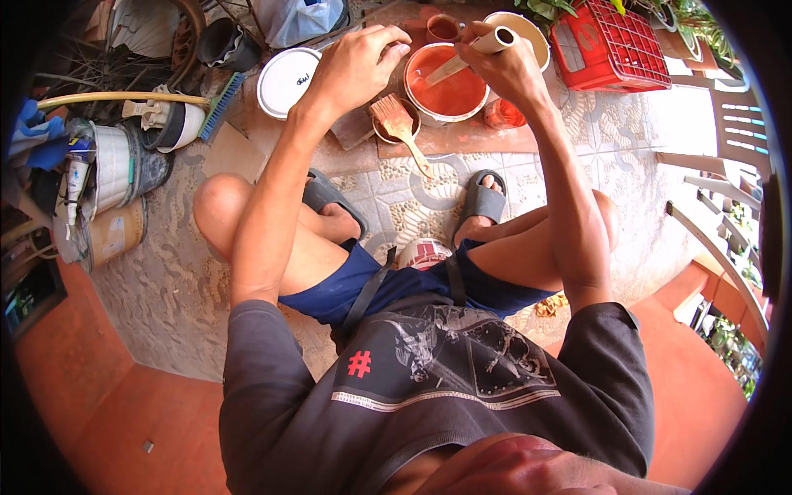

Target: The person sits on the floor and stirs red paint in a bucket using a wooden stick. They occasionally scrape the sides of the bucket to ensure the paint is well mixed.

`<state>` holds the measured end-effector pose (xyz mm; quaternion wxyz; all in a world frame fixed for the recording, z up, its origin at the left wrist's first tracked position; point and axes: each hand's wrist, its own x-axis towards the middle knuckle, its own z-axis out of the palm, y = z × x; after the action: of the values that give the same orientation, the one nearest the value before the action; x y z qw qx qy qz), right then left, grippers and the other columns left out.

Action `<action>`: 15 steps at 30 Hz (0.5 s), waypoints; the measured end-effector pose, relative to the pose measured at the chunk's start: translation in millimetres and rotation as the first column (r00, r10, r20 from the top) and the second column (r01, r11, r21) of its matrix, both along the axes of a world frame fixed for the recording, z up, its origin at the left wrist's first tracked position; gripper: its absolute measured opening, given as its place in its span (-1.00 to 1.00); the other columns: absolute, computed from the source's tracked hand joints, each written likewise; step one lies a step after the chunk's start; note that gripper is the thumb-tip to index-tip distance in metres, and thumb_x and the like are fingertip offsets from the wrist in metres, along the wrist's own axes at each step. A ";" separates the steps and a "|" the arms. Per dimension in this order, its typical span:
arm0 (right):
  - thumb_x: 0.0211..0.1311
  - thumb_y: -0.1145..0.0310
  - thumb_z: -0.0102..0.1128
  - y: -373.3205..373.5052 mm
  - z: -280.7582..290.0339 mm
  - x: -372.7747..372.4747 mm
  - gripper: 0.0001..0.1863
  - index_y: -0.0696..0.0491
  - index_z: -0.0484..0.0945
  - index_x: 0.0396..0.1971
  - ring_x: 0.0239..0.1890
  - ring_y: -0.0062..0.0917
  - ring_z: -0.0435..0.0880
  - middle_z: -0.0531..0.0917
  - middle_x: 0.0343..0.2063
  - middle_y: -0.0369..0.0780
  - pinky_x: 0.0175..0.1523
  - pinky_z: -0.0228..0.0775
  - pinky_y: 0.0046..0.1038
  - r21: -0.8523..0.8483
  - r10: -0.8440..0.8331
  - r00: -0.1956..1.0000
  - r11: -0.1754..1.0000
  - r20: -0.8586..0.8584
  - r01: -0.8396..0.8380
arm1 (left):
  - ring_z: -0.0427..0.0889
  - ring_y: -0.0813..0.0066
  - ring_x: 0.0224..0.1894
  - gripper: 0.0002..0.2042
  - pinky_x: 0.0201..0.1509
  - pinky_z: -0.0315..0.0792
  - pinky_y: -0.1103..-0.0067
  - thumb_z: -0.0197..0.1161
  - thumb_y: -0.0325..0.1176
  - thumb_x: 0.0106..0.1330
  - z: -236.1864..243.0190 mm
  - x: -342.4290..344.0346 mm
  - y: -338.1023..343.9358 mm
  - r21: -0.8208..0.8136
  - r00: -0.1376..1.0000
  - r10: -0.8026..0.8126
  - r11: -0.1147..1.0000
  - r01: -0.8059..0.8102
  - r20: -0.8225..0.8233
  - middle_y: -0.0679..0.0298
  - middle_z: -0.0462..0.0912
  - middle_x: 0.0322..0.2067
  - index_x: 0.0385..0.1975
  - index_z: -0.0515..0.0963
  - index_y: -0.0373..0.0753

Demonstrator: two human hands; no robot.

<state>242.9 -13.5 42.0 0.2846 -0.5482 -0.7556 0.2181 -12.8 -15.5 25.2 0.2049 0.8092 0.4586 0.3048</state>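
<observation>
My right hand (510, 70) is closed around a beige hollow pipe (450, 71). The pipe slants down into a bucket of orange paint (445, 92), its lower end in the paint. On the bucket's left, my left hand (356, 64) is raised with bent fingers, thumb apart from them, and nothing visible in it. A paintbrush (398, 121) with orange-stained bristles rests across a small can (382, 132) in front of the bucket. Close by on the left lies a round white lid (289, 81). Beneath my right wrist stands a jar with orange-red contents (505, 114).
A pale round container (532, 37) and a brown pot (443, 28) stand behind the bucket. The red crate (609, 48) is at far right. Leftward are a blue-bristled broom (221, 107) and stacked buckets (111, 169). My sandaled feet are on the patterned tiles (396, 194).
</observation>
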 end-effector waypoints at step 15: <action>0.31 0.17 0.28 -0.9 0.8 -0.1 -0.76 0.01 0.71 -0.18 -0.35 -0.08 0.79 0.76 -0.45 -0.05 -0.15 0.62 -0.14 -0.017 -0.053 0.997 0.998 -0.048 0.053 | 0.77 -0.04 -0.08 -0.77 -0.01 0.64 0.24 0.25 -0.21 0.51 0.8 1.6 -1.1 -0.001 1.000 0.007 1.000 -0.007 -0.007 0.05 0.79 -0.13 -0.03 0.71 -0.17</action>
<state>242.8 -14.4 42.8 0.3043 -0.5647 -0.7319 0.2297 -11.2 -16.7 26.0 0.2028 0.8085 0.4622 0.3025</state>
